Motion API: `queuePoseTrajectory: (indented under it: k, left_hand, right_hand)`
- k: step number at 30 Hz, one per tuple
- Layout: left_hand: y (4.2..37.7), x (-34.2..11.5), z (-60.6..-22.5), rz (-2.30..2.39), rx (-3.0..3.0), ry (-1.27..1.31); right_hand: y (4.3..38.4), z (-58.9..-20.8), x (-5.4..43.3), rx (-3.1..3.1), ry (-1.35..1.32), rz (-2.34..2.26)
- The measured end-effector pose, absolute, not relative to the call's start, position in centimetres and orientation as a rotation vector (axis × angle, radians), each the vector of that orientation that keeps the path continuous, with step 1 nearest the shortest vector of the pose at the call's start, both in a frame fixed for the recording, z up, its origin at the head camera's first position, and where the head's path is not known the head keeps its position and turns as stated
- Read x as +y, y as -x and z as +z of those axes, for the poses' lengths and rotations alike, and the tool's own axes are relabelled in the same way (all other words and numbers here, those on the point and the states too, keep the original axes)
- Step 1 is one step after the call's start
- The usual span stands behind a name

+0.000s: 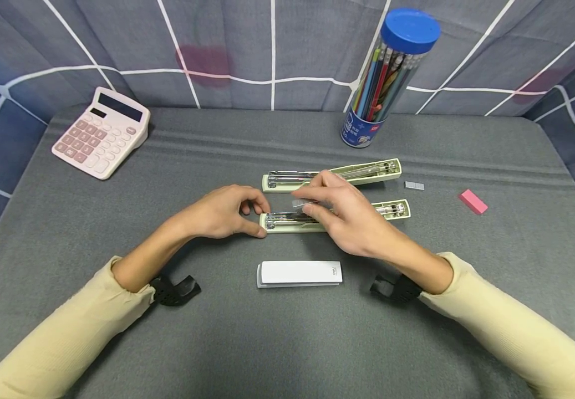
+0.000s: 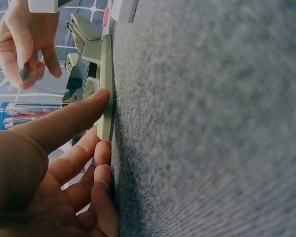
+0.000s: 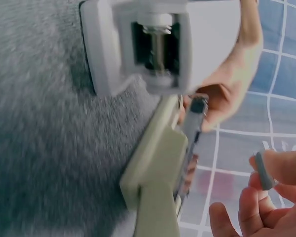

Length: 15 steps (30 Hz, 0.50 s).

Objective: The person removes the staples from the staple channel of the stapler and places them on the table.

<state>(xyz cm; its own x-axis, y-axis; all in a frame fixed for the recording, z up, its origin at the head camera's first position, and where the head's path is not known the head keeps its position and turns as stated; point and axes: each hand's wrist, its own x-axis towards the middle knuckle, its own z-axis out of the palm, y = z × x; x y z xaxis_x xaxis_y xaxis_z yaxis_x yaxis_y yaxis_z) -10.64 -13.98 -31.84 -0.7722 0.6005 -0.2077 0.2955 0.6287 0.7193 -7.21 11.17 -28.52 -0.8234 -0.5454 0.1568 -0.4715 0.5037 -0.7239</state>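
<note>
My left hand [image 1: 224, 211] grips the left end of the nearer pale green stapler [image 1: 287, 221], thumb in front and fingers behind. This stapler lies opened out on the table, its metal magazine facing up. Just above it, my right hand [image 1: 349, 216] pinches a short strip of staples [image 1: 300, 203] between thumb and fingertips. The right wrist view shows the strip [image 3: 264, 171] edge-on, apart from the magazine. A second pale green stapler [image 1: 287, 179], likewise opened out, lies right behind. Part of each green stapler is hidden by my right hand.
A closed white stapler [image 1: 299, 272] lies in front of the hands. Another staple strip [image 1: 414, 185] and a pink eraser [image 1: 473, 201] are to the right. A blue-lidded tub of pencils [image 1: 384, 83] stands behind, and a pink calculator [image 1: 101, 133] sits at the back left.
</note>
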Motion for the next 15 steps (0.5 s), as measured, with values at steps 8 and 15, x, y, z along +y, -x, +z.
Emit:
queuePoseTrajectory:
  k: [8,15]
  left_hand:
    - [10.5,-13.9,-31.8,0.968,2.421,-0.700]
    - [10.6,-13.9,-31.9,0.971,2.422,-0.713]
  right_hand:
    - [6.6,-27.5,15.0,2.582,0.863,-1.362]
    - [5.3,-26.6,19.1,2.543,0.869,-1.522]
